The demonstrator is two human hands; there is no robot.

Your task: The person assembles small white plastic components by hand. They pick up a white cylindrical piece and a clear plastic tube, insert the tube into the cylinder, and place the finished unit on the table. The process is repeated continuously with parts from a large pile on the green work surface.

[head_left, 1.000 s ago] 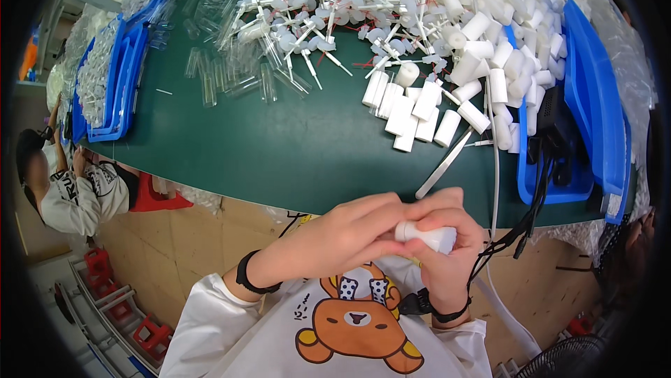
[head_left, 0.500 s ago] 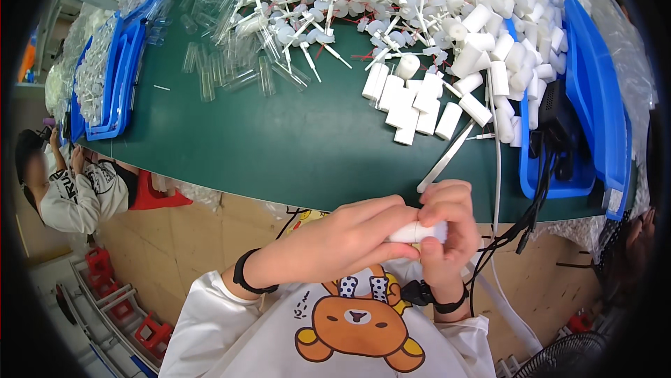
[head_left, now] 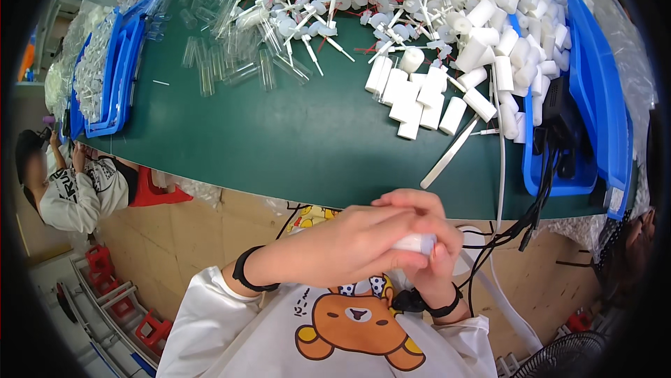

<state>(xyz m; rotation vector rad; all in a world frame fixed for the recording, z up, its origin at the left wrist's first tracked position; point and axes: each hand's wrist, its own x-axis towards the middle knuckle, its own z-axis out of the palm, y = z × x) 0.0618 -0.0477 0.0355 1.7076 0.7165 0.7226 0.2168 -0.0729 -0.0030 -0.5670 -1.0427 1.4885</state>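
Just off the table's near edge, my left hand (head_left: 360, 241) is closed around a small white cylinder (head_left: 411, 243) with a pale, translucent end. My right hand (head_left: 440, 241) curls about that end, its thumb and fingertips pressed close to it. Most of the cylinder is hidden by my fingers. Beyond my hands, a pair of metal tweezers (head_left: 451, 158) lies slantwise on the green table (head_left: 279, 140). Loose white foam-like cylinders (head_left: 412, 102) lie in a cluster past the tweezers.
Across the back are heaped clear tubes (head_left: 206, 70), white stems with translucent discs and red wires (head_left: 314, 14), and more white cylinders (head_left: 517, 49). Blue bins (head_left: 597, 119) and black cables (head_left: 542, 196) are at right. Another blue bin (head_left: 115, 98) and a seated person (head_left: 70, 189) are at left.
Both hands have shifted slightly toward my body. My right fingers have moved over the cylinder's end, covering more of it, and the cylinder now shows less.
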